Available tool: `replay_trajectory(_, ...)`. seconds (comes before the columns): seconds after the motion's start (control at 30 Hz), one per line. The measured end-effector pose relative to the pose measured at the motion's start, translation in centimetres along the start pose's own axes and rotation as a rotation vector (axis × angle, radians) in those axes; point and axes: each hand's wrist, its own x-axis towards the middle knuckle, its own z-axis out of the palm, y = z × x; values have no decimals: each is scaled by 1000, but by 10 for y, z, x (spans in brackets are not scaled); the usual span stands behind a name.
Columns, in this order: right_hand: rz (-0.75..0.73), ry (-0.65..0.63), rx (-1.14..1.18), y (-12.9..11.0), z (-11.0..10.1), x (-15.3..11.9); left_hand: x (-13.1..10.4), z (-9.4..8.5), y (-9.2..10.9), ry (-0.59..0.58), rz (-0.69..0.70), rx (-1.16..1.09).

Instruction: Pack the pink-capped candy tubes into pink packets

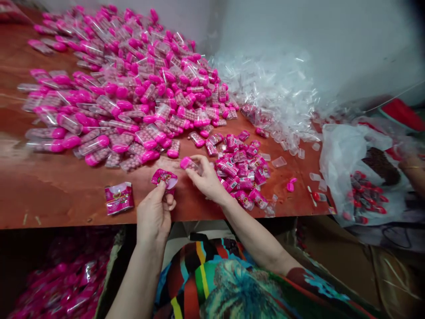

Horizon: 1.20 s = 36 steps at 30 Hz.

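My left hand point(156, 208) pinches a pink printed wrapper sleeve point(165, 177), whose pale inside shows at one end. To its right, my right hand point(206, 179) holds a small clear container with a pink cap point(187, 162), the cap pointing left toward the sleeve. A short gap separates the two. Flat on the table at the left lies another pink printed sleeve point(118, 198). Beside my right wrist is a pile of wrapped pink containers point(244, 168). Behind both hands spreads a big heap of pink-capped clear containers filled with pink beads point(133, 88).
Clear plastic pieces point(275, 97) are heaped by the wall. A pink cap point(291, 184) lies on the reddish table point(199, 212). At right stands a white plastic bag point(338, 150) with red-topped items; another person's arm point(415, 170) reaches near it. Pink wrappers point(73, 274) fill a container below the table.
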Motion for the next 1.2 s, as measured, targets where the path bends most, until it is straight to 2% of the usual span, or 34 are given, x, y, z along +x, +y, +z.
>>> replay_trajectory(0.07,92,-38,310,1,5,-26,-7,0,-5,16,62,33)
replay_trajectory(0.17,124,2,447,1,13,-54,-16,-1,-13,35,131,109)
replay_trajectory(0.3,-95,149,157,-2,9,-63,-28,-6,-23,38,234,240)
replay_trajectory(0.4,-250,85,-90,-6,1,-62,-37,-11,-27,-4,334,316)
replay_trajectory(0.5,-300,59,-271,-8,-1,-65,-42,-13,-30,-44,389,367)
replay_trajectory(0.6,-376,161,-354,-5,1,-69,-44,-13,-30,-42,308,319)
replay_trajectory(0.67,-416,220,-341,-1,3,-70,-43,-12,-29,-92,121,208)
replay_trajectory(0.77,-416,220,-340,7,3,-73,-42,-10,-26,-187,-147,66)
replay_trajectory(0.83,-429,185,-396,12,1,-75,-41,-10,-25,-183,-163,23)
replay_trajectory(0.93,-492,155,-501,15,-4,-76,-40,-12,-27,-140,-102,13)
replay_trajectory(1.07,-535,214,-607,18,-8,-77,-41,-12,-30,-141,-161,72)
replay_trajectory(1.2,-420,196,-567,17,-7,-78,-42,-11,-34,-128,-166,90)
